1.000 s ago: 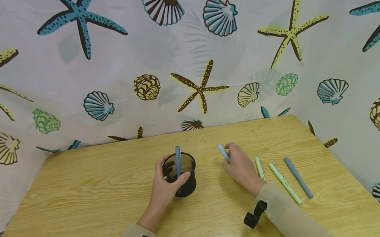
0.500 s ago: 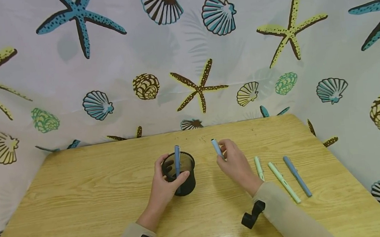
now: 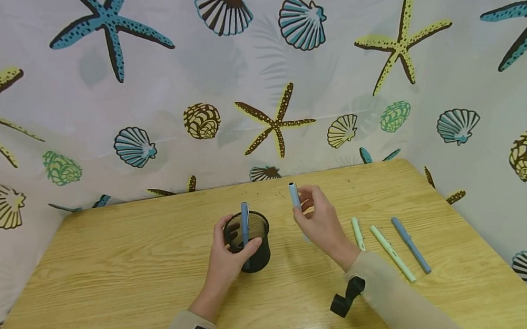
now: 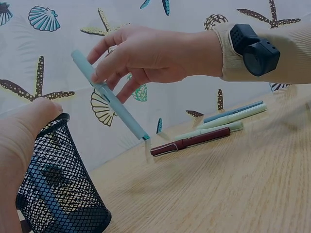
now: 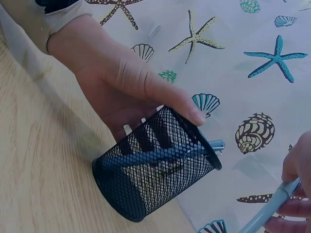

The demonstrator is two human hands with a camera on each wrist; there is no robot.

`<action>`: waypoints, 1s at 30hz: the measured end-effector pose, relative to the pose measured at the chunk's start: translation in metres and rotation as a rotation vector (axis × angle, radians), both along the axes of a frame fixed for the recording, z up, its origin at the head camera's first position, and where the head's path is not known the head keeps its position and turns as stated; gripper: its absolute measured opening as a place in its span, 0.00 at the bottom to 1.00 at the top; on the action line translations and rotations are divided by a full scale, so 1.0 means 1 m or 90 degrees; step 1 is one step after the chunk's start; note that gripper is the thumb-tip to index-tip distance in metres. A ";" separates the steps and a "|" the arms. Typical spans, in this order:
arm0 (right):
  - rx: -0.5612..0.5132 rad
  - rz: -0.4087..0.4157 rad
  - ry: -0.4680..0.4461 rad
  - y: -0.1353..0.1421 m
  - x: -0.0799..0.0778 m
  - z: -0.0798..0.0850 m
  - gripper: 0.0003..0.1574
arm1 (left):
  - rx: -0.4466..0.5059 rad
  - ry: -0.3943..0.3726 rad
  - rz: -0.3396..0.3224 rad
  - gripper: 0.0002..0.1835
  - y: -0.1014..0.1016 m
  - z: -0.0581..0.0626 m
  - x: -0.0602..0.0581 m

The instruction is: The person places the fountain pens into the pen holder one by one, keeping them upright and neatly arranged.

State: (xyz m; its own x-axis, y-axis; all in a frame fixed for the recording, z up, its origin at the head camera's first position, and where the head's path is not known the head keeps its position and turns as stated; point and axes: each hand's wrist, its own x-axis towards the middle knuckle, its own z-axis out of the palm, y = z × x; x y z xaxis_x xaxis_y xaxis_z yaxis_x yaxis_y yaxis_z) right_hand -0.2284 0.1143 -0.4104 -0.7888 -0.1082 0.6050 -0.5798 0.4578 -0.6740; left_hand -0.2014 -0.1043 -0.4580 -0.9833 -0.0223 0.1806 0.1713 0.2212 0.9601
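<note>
Pale blue in the head view, the pen [image 3: 294,196] is pinched by the right hand [image 3: 318,220] above the table [image 3: 134,261], near the black mesh cup [image 3: 260,255] that the left hand [image 3: 224,261] grips. From the left wrist, it tilts, lower end free; I'd judge it light, stiff, perhaps slick, best pinched mid-barrel. From the right wrist, the cup looks light, fairly rigid, best clasped round its wall.
</note>
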 end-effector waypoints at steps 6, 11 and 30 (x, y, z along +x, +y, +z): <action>-0.026 0.005 0.033 -0.006 0.001 0.006 0.22 | -0.001 -0.003 0.006 0.42 0.000 0.000 0.001; -0.056 0.013 0.053 -0.012 0.001 0.011 0.21 | 0.001 0.002 0.005 0.43 0.000 -0.002 0.001; -0.154 0.067 0.129 -0.041 0.028 0.055 0.22 | -0.015 0.010 0.004 0.43 -0.003 -0.002 -0.001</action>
State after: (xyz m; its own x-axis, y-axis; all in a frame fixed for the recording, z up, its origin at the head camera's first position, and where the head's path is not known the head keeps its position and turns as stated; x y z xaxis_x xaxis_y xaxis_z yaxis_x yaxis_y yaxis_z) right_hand -0.2001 0.0736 -0.3555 -0.6415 -0.0171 0.7669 -0.7492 0.2290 -0.6216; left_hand -0.2020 -0.1070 -0.4596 -0.9802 -0.0238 0.1968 0.1851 0.2443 0.9519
